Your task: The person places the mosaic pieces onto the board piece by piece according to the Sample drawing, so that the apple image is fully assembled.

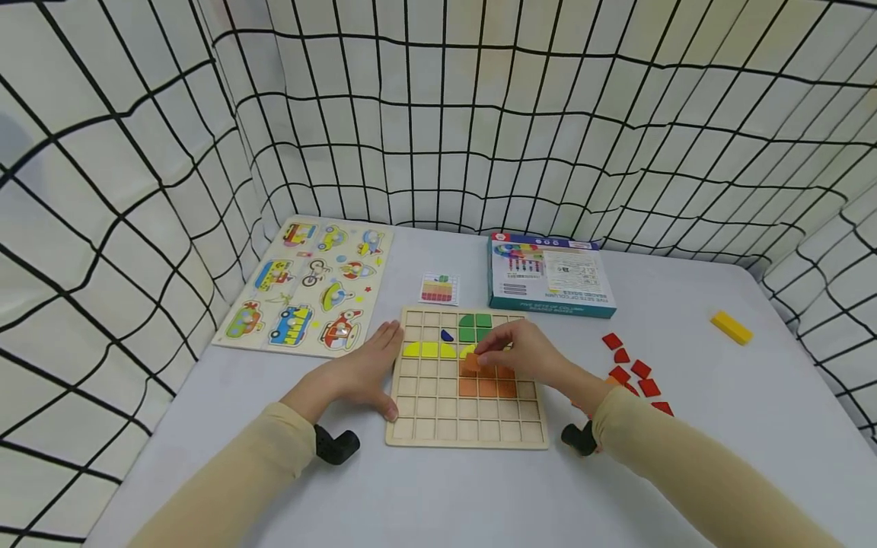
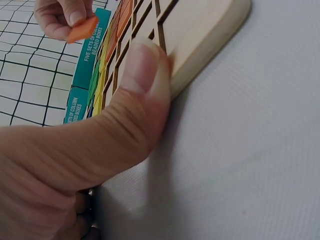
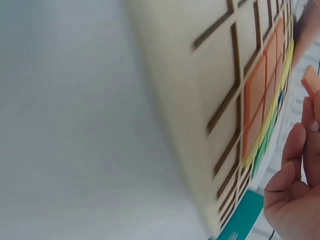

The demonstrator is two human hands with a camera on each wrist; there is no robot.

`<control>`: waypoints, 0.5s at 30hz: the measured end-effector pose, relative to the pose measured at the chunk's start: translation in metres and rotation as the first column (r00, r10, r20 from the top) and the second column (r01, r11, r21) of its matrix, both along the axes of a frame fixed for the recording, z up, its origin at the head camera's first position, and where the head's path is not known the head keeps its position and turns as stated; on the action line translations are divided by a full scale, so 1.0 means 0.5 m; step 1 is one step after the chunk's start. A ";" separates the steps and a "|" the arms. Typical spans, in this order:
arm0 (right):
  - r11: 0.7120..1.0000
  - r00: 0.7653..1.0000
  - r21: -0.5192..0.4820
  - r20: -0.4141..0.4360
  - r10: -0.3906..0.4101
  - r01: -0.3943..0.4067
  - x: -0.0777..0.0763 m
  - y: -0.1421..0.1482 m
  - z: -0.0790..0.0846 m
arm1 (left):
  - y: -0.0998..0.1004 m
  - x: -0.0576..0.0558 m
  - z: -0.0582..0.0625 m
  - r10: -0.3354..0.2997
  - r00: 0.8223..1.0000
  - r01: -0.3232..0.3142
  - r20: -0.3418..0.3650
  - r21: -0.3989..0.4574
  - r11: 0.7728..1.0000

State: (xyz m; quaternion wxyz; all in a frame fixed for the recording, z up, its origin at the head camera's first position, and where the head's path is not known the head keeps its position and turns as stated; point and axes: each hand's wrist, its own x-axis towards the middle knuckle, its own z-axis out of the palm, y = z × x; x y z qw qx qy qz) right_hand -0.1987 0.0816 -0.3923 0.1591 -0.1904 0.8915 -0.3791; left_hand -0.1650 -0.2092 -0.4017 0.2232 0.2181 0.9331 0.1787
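Observation:
My left hand [image 1: 361, 373] lies along the left side of a wooden grid board [image 1: 426, 434], fingers extended and thumb on its edge near the lower left corner. Between thumb and fingers, my right hand [image 1: 526, 352] pinches an orange tile [image 2: 82, 30], held over the board's middle in the head view. On the board, more orange tiles [image 1: 487, 388] fill cells under that hand. Beyond them runs a row of yellow pieces [image 1: 428, 349], with green tiles [image 1: 475, 335] at the top and a small dark blue piece [image 1: 447, 335] to their left.
Loose red tiles [image 1: 641, 369] are scattered right of the board, partly behind my right forearm. Behind the board stand a small picture card [image 1: 439, 290] and a teal-edged box [image 1: 555, 275]. A vehicle puzzle board [image 1: 308, 285] lies at left, a yellow block [image 1: 731, 327] far right. Black netting surrounds the table.

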 end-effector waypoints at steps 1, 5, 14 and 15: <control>1.000 1.000 0.009 0.000 0.007 -0.007 0.000 -0.012 -0.002 | 0.000 -0.001 0.000 0.001 1.000 -0.001 0.001 -0.002 1.000; 0.999 1.000 0.042 0.014 0.013 -0.014 0.000 -0.050 -0.010 | 0.000 -0.002 -0.002 -0.004 1.000 0.004 -0.004 0.004 1.000; 0.996 0.999 0.078 0.004 0.039 -0.039 -0.003 -0.089 -0.015 | -0.002 -0.004 -0.003 -0.005 1.000 0.005 -0.001 0.001 1.000; 0.995 0.999 0.086 0.001 0.042 -0.042 -0.003 -0.090 -0.016 | -0.002 -0.004 -0.004 -0.006 1.000 0.006 -0.002 0.002 1.000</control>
